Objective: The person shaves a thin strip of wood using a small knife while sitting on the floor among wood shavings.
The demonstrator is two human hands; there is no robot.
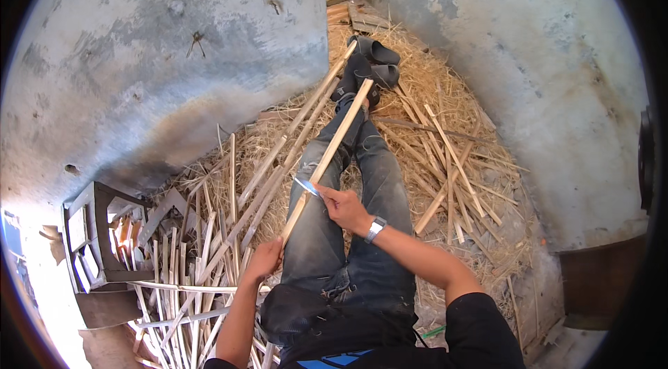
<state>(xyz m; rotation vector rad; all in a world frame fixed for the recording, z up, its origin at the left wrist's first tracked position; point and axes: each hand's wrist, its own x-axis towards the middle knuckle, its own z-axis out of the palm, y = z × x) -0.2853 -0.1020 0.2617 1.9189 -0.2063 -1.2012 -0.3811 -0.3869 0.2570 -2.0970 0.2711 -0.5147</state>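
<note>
The wooden strip (341,132) is long, narrow and straight, pale cream-yellow, with a lighter face along its upper half and flat, clean-looking sides. Its far end is cut off square; its near end disappears into the left hand (264,260). It lies slantwise over the person's outstretched legs, running from beside the left thigh up to the crossed ankles, above the faded dark jeans (381,181). The left hand's grip is closed around this near end. The right hand's grip is closed on a knife (305,186), whose handle is hidden by the fingers; its bright, bluish blade crosses the strip near the left knee. Whether the edge bites into the wood is too small to tell. A watch (375,229) sits on the right wrist. Curled straw-coloured shavings (431,77) cover the floor around the legs. More pale strips (181,299) stand bunched at the left, and others (452,167) lie crisscrossed at the right.
</note>
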